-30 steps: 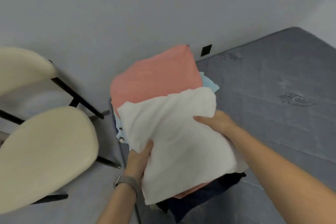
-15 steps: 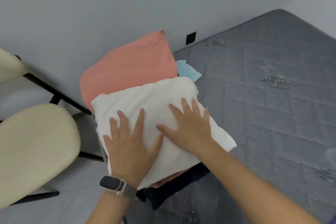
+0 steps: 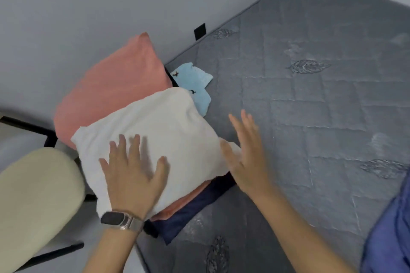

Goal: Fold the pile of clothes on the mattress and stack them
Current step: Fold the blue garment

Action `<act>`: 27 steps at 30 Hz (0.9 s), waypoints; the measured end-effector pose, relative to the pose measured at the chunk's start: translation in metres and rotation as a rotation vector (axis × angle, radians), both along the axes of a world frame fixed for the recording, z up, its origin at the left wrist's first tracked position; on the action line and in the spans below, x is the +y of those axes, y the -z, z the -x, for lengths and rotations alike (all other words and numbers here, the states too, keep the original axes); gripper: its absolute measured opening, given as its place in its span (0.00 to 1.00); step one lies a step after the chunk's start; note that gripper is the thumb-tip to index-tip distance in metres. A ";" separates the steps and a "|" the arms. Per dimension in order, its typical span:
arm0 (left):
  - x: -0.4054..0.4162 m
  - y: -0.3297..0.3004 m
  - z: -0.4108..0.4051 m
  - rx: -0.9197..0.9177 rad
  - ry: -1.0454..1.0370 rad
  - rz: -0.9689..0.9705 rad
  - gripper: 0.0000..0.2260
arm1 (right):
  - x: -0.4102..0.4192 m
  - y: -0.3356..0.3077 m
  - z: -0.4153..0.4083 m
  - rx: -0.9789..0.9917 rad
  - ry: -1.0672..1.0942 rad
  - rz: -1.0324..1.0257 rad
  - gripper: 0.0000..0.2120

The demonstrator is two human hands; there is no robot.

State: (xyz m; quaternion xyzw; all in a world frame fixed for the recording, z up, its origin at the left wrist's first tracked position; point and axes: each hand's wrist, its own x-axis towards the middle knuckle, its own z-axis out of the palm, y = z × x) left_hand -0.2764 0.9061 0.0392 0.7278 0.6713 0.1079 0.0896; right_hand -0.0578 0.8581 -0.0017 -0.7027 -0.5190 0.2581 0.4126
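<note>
A folded white garment (image 3: 159, 131) tops the stack at the grey mattress's (image 3: 310, 117) left corner. Under it lie a folded coral piece (image 3: 111, 86), a light blue piece (image 3: 195, 82) and a dark navy piece (image 3: 195, 204) sticking out at the front. My left hand (image 3: 131, 173), with a watch on the wrist, presses flat on the white garment, fingers spread. My right hand (image 3: 248, 150) hovers with straight fingers just past the stack's right edge, blurred and holding nothing.
A cream chair (image 3: 33, 201) with black legs stands left of the mattress, close to the stack. A blue cloth (image 3: 392, 232) shows at the lower right edge. A grey wall runs behind, with a small black square (image 3: 199, 31) on it.
My right hand has lifted off the white garment and moved right, off the stack. My left hand stays flat on it. The camera has swung right, bringing blue cloth into view.
</note>
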 end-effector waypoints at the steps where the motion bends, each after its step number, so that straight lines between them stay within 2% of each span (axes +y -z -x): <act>1: -0.012 -0.006 -0.020 -0.111 0.078 -0.098 0.32 | -0.032 0.012 -0.025 0.021 0.109 0.025 0.27; 3: -0.038 -0.002 -0.070 -0.265 0.306 -0.163 0.25 | -0.104 0.045 -0.079 0.014 0.343 0.175 0.27; 5: -0.066 0.025 -0.128 -0.310 0.521 -0.019 0.19 | -0.179 0.082 -0.132 -0.031 0.557 0.363 0.27; 6: -0.083 0.043 -0.159 -0.289 0.603 0.095 0.17 | -0.217 0.096 -0.156 -0.044 0.663 0.465 0.26; 8: -0.123 0.084 -0.218 -0.184 0.726 0.340 0.16 | -0.294 0.126 -0.201 -0.032 0.822 0.679 0.33; 11: -0.185 0.145 -0.290 0.005 0.879 0.637 0.17 | -0.382 0.146 -0.241 -0.016 0.934 0.960 0.38; 14: -0.244 0.185 -0.338 0.079 0.931 0.899 0.18 | -0.435 0.162 -0.253 0.066 1.022 1.108 0.46; 16: -0.276 0.202 -0.357 0.077 0.879 1.017 0.19 | -0.454 0.171 -0.260 0.148 1.058 1.102 0.51; 18: -0.301 0.214 -0.369 0.085 0.805 1.065 0.21 | -0.461 0.177 -0.266 0.215 1.057 1.102 0.51; 20: -0.317 0.223 -0.377 0.091 0.711 1.047 0.25 | -0.461 0.182 -0.267 0.186 0.993 1.113 0.47; 23: -0.336 0.225 -0.383 0.089 0.605 0.947 0.33 | -0.451 0.184 -0.262 0.238 0.893 0.935 0.40; 25: -0.344 0.227 -0.384 0.026 0.563 0.982 0.28 | -0.445 0.184 -0.254 0.247 0.718 0.912 0.39; 27: -0.350 0.230 -0.382 0.049 0.672 1.021 0.13 | -0.439 0.184 -0.245 0.196 0.528 0.984 0.36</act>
